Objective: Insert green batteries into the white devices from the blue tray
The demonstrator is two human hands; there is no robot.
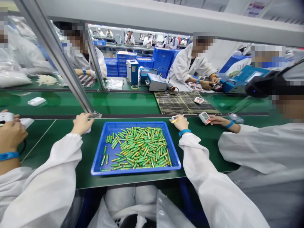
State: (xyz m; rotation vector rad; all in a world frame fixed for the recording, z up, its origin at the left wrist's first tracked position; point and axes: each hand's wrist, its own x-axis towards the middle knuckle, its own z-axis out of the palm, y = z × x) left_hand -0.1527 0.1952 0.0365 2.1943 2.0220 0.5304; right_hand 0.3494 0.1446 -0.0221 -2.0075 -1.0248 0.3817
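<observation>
Here: left hand (82, 123), centre-left, loosely curved over a white item (88, 130); right hand (181, 123), centre-right, fingers bent at a yellow piece (174, 120); green-and-gold batteries (144, 145), heaped, mid-frame.

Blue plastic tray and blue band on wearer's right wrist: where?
Blue plastic tray (135, 171): head view, near rim.
Blue band on wearer's right wrist (184, 132): head view, middle of band.

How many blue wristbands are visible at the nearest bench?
3: the wearer's right wristband, the left neighbour's wristband and the right neighbour's wristband. Others may be hidden.
</observation>
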